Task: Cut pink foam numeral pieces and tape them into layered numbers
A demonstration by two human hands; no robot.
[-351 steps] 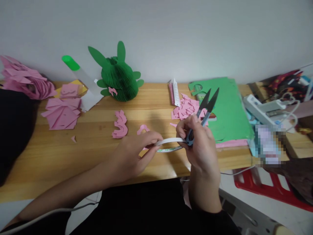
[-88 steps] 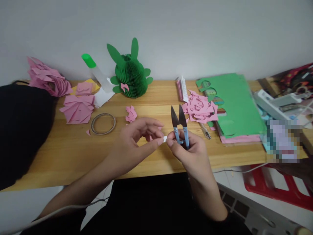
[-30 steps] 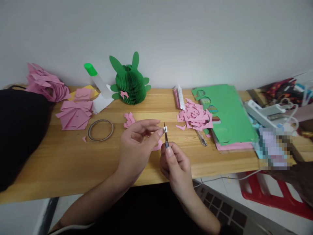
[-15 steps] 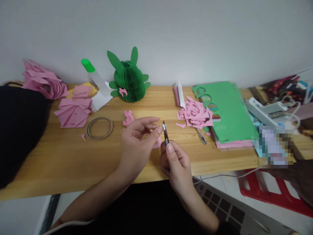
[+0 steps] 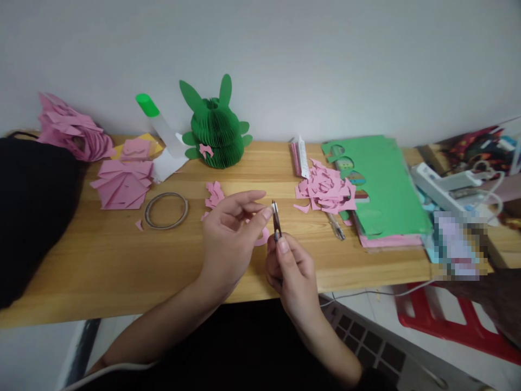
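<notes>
My right hand (image 5: 292, 271) is closed around a pair of small dark scissors (image 5: 277, 221), blades pointing up and slightly parted. A tiny white piece of paper (image 5: 274, 207) is pinched between the thumb and a finger of my left hand (image 5: 230, 233). It lies at the blade tips, and the two hands nearly meet. Under my left fingers a pink paper cutout (image 5: 262, 238) lies partly hidden on the table. Small pink paper pieces (image 5: 214, 194) sit just beyond that hand.
Behind stands a green honeycomb paper figure (image 5: 215, 133), beside a green-capped glue bottle (image 5: 157, 117). A tape roll (image 5: 166, 210) and folded pink paper (image 5: 122, 184) lie left. Pink scraps (image 5: 325, 187), a utility knife (image 5: 336, 227) and green sheets (image 5: 386, 190) lie right. A black object (image 5: 36, 217) covers the left edge.
The scissor blades look slightly more parted than before. Both hands stay almost in place around the white piece, and the view has shifted a little.
</notes>
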